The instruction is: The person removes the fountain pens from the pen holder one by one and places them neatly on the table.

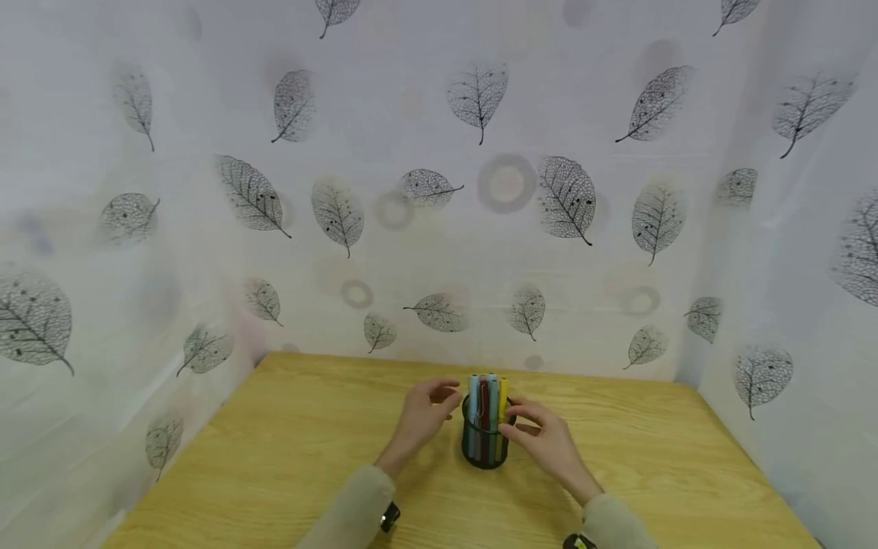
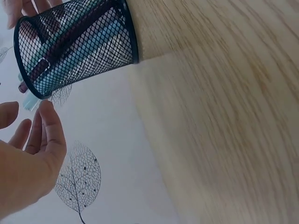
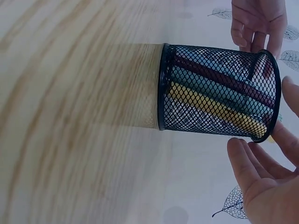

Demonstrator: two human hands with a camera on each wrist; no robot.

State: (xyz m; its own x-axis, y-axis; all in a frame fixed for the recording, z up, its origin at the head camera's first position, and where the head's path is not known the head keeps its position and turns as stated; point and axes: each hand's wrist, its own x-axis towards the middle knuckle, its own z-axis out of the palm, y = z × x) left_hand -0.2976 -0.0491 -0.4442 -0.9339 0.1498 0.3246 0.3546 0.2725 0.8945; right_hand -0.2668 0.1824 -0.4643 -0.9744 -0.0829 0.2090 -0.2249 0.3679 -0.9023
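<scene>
A black mesh pen holder (image 1: pixel 484 450) stands upright on the wooden table, with several pens (image 1: pixel 493 404) in light blue, dark red, teal and yellow inside it. To its left is my left hand (image 1: pixel 427 412), its fingers loosely bent and the fingertips close to the rim, holding nothing. My right hand (image 1: pixel 545 442) is at the other side, thumb and fingers spread by the rim near the yellow pen (image 3: pixel 210 105). In the right wrist view its fingertips (image 3: pixel 238 147) lie at the rim; whether they touch the mesh I cannot tell.
The wooden table (image 1: pixel 274 473) reaches back to a pale curtain (image 1: pixel 425 252) printed with dark leaves, which also hangs along the left and right sides. Dark devices (image 1: pixel 389 517) sit at both wrists, by the sleeves.
</scene>
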